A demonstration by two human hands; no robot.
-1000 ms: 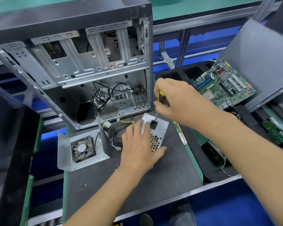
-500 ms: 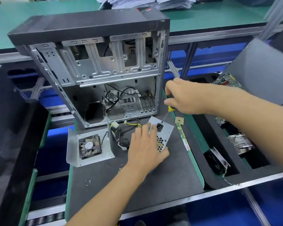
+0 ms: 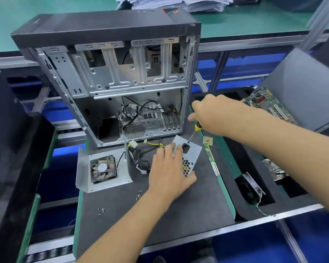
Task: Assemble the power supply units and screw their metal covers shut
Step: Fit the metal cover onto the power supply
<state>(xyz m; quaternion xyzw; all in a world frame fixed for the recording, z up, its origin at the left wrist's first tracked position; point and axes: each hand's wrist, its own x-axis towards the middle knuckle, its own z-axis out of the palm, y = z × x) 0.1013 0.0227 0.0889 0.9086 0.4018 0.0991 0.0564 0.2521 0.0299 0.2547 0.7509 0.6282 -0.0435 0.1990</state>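
Observation:
A silver power supply unit [image 3: 193, 151] with a black socket and honeycomb vent lies on the dark mat [image 3: 179, 215], its cable bundle [image 3: 142, 156] trailing left. My left hand [image 3: 168, 174] rests flat on top of the unit, fingers spread. My right hand [image 3: 215, 114] grips a yellow-handled screwdriver [image 3: 195, 130], whose tip touches the unit's far corner beside the socket. A separate metal cover with a fan [image 3: 103, 168] lies open to the left. Loose screws [image 3: 101, 210] are scattered on the mat near the front.
An open computer case [image 3: 110, 88] stands upright just behind the unit. A small chip [image 3: 208, 141] and a narrow green board [image 3: 213, 164] lie to the right. Black foam trays [image 3: 254, 190] on the right hold parts and a motherboard [image 3: 268, 105].
The view has tilted up and pulled back. My right hand has swung from above the unit to its right, tilting the screwdriver. My left hand stays on the unit.

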